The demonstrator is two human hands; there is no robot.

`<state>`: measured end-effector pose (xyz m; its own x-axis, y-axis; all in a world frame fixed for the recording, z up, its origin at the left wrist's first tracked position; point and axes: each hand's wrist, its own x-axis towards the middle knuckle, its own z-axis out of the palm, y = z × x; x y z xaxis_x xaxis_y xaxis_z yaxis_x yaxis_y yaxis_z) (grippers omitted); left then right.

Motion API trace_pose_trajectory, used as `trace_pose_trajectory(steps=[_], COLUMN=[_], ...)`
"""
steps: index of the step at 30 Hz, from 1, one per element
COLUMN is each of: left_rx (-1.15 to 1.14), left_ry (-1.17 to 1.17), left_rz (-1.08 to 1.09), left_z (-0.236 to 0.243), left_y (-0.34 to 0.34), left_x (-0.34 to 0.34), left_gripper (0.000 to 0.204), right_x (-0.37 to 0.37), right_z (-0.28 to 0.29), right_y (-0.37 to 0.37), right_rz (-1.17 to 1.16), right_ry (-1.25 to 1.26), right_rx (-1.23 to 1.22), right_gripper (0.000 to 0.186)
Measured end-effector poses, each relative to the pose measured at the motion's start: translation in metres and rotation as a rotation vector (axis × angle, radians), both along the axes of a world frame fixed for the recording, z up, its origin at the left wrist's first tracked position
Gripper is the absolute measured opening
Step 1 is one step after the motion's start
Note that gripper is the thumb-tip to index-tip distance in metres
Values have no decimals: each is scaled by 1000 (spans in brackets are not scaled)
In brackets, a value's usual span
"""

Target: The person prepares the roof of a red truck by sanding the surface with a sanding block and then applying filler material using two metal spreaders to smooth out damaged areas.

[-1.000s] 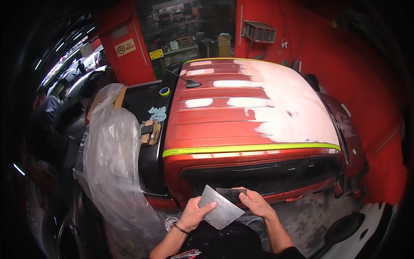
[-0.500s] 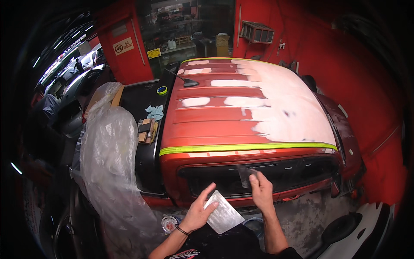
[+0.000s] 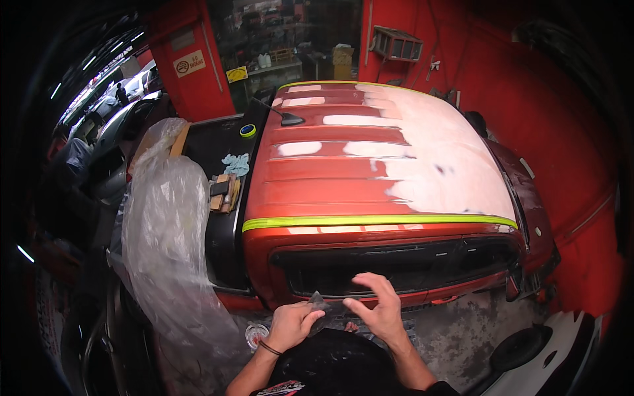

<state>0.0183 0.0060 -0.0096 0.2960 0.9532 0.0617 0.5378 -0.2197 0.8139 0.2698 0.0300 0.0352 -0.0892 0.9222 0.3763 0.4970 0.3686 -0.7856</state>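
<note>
While both hands meet low in the view, the left hand (image 3: pixel 292 325) pinches a small grey spreader (image 3: pixel 321 307) between thumb and fingers, its dark edge showing just above the knuckles. Facing it, the right hand (image 3: pixel 378 309) is loosely spread with the fingers curved; its thumb and forefinger sit at the spreader's right end, though whether they actually grip it cannot be told. A dark band circles the left wrist. The spreader lies between the two hands, in front of the rear window opening (image 3: pixel 396 264) of a red car (image 3: pixel 317 191) (seen from behind and above). A yellow-green strip of tape (image 3: pixel 376 220) runs across the back edge of the roof, and pale filler (image 3: pixel 442 165) covers much of the roof's right half, with smaller patches in the ribs to the left. Clear plastic sheeting (image 3: pixel 165 237) drapes the neighbouring car at the left; near it lie wooden blocks (image 3: pixel 223 193), a blue rag (image 3: pixel 236 164) and a roll of tape (image 3: pixel 247 130). A small round tin (image 3: pixel 254 334) sits just left of the left wrist.
</note>
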Motion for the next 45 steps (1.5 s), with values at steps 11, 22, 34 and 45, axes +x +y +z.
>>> trace_pose_trajectory(steps=[11,22,34,45], left_rx=[-113,-294,-912,-45], left_ry=[-186,-472,-402,-621], left_rz=[191,84,-368,266], left_z=[-2,-12,-28,-145], left_y=[-10,8,84,362], left_x=[-33,-19,3,41], left_gripper=[32,49,46,53], right_x=[72,13,3,82], right_z=[-17,-46,-54,-105], right_y=[11,3,-24,158], right_rz=[94,102,-47,-272], right_ry=[-264,474,685,-274], right_rx=[-116,-644,-837,-167], right_gripper=[19,60,21,64])
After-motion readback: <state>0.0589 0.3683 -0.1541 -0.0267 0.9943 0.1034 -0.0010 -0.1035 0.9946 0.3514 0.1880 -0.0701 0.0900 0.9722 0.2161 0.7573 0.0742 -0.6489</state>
